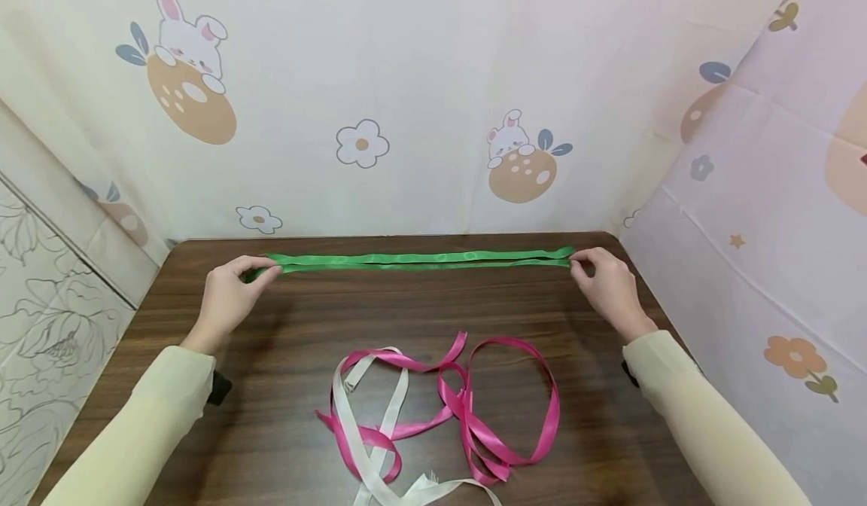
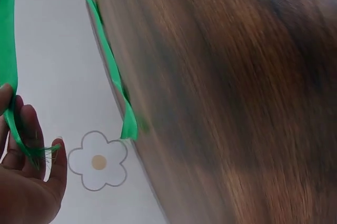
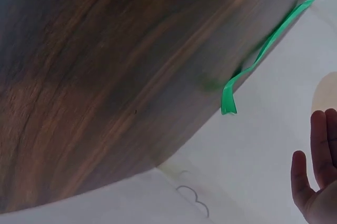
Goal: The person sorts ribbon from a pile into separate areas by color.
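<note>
Two green ribbons (image 1: 420, 257) run side by side along the far edge of the table. My left hand (image 1: 233, 288) pinches one ribbon near its left end; its frayed tip hangs by the fingers in the left wrist view, where the held ribbon (image 2: 8, 40) rises from the hand. At the other end, my right hand (image 1: 606, 284) pinches the ribbon between thumb and finger, stretching it nearly straight. The other green ribbon (image 2: 110, 61) lies along the table edge. In the right wrist view, only some fingers (image 3: 300, 179) show at the right border, their grip out of frame.
Magenta ribbon (image 1: 552, 416) lies in loops on the near part of the brown wooden table (image 1: 291, 325). White ribbon (image 1: 348, 423) crosses it, with frayed ends. A patterned curtain (image 1: 420, 54) hangs behind the table, another (image 1: 745, 280) along the right.
</note>
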The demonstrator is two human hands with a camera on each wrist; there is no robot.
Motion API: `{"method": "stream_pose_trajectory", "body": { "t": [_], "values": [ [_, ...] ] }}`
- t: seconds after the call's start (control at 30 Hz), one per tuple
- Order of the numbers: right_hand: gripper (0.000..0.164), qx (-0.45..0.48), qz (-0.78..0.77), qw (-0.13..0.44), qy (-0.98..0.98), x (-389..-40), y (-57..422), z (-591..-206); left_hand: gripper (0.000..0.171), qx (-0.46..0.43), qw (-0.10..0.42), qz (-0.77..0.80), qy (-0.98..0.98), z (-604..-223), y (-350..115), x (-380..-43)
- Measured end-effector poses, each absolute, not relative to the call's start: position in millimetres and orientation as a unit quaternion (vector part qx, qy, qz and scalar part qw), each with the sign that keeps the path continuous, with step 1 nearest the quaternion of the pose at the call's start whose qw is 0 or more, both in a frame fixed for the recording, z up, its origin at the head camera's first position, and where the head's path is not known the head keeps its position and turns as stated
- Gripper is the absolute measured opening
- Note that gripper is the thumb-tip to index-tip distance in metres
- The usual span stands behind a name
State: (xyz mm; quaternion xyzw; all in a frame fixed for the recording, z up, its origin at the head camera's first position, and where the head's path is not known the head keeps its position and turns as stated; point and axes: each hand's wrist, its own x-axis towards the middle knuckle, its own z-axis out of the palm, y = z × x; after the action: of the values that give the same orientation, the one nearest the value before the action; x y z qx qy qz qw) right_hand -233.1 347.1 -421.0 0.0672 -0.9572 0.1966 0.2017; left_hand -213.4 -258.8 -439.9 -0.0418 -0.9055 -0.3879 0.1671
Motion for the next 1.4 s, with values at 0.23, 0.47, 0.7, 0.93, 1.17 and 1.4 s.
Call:
{"method": "stream_pose_trajectory", "body": {
  "t": [0.23, 0.47, 0.7, 0.93, 1.17, 1.4],
  "values": [
    [0.026, 0.011, 0.270, 0.120, -0.955, -250.6, 344.6, -421.6, 0.033, -0.004, 0.120, -0.403, -0.907, -445.7, -259.0, -226.6],
    [0.028, -0.016, 0.294, 0.079, -0.952, -269.0, 342.7, -430.4, 0.037, 0.024, 0.089, -0.398, -0.913, -454.6, -258.7, -240.8],
    [0.029, -0.033, 0.260, 0.051, -0.964, -284.5, 338.2, -443.0, 0.037, 0.027, 0.054, -0.381, -0.923, -464.2, -255.7, -253.5],
    [0.030, -0.057, 0.218, 0.020, -0.974, -292.0, 335.5, -455.7, 0.033, 0.046, 0.039, -0.370, -0.927, -470.8, -249.4, -263.6],
    [0.030, -0.067, 0.212, -0.001, -0.975, -296.6, 333.9, -464.2, 0.034, 0.074, 0.020, -0.355, -0.932, -477.7, -245.0, -268.9],
    [0.029, -0.069, 0.198, -0.003, -0.978, -301.7, 333.8, -474.3, 0.033, 0.088, 0.024, -0.345, -0.934, -481.0, -239.1, -271.9]
  ]
}}
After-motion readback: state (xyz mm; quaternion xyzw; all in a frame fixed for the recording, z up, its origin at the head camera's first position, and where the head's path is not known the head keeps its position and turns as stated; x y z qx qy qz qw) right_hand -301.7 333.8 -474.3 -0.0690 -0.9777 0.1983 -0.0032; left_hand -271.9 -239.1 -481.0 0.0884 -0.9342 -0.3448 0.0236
